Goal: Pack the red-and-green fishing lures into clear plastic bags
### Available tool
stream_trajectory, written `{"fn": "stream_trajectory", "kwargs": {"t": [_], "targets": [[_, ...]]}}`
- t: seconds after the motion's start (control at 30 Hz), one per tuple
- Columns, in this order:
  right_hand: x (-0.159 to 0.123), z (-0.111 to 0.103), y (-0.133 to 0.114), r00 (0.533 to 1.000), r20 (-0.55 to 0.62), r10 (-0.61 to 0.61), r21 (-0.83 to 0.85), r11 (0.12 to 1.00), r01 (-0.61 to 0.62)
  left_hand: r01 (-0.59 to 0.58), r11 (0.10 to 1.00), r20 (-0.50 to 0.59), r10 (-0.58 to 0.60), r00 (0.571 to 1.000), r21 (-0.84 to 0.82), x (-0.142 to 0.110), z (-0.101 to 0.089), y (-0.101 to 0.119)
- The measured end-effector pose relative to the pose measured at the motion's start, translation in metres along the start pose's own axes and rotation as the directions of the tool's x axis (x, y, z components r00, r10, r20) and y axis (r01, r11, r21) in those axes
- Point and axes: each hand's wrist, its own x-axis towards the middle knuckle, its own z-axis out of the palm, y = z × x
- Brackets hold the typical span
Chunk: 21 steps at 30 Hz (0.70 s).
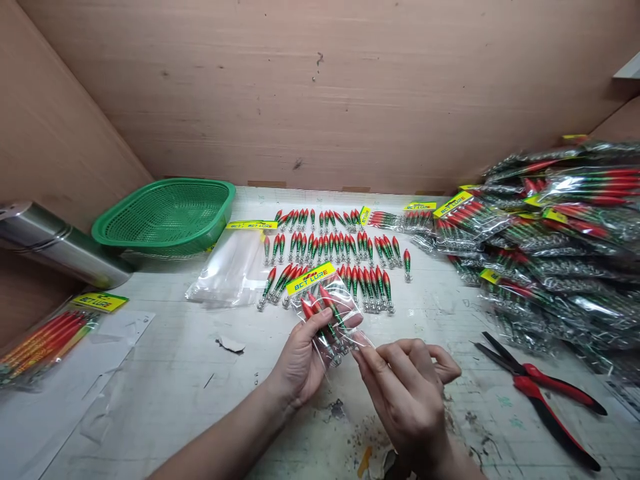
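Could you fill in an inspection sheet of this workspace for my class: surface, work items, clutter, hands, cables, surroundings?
Surface: white tabletop, stained and marked in places.
Work items: clear bag with a yellow "BCT LURE" label, lures inside; loose lures in rough rows; flat bags left of them; packed bags heaped at right.
Clutter: pliers, jaws apart; paper scrap.
Hands: left hand holds the clear bag; right hand pinches its lower edge.
Cables: nothing seen.
Surroundings: wood-coloured back panel; green basket and metal cylinder at left.
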Motion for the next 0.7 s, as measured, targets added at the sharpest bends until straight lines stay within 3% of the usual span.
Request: {"fn": "stream_trajectory", "kwargs": {"t": [0.13, 0.23, 0.3, 0.43, 0.53, 0.7], "targets": [[-0.001, -0.015, 0.005, 1.0, 0.004, -0.027, 0.043, 0.999, 0.027, 0.017, 1.0, -0.032, -0.017, 0.999, -0.005, 0.0, 0.0, 0.002], [0.0, -0.023, 0.032, 1.0, -0.019, -0.018, 0.108, 0.994, 0.02, 0.017, 0.998, -0.033, -0.019, 0.999, -0.058, 0.001, 0.0, 0.007], [0.0, -0.019, 0.062, 0.992, 0.107, 0.06, 0.067, 0.995, -0.068, -0.004, 0.996, -0.026, 0.002, 1.0, -0.084, 0.002, 0.0, 0.012], [-0.002, 0.005, 0.114, 0.916, 0.383, 0.121, 0.041, 0.988, -0.147, 0.001, 0.995, -0.044, -0.006, 0.999, -0.103, 0.002, 0.001, 0.016], [-0.003, 0.02, 0.126, 0.88, 0.465, 0.092, 0.087, 0.985, -0.149, 0.025, 0.993, -0.043, -0.03, 0.999, -0.116, 0.003, 0.001, 0.016], [-0.006, 0.022, 0.125, 0.853, 0.512, 0.105, 0.105, 0.977, -0.183, 0.038, 0.992, -0.035, -0.042, 0.999, -0.117, 0.006, 0.001, 0.016]]}}
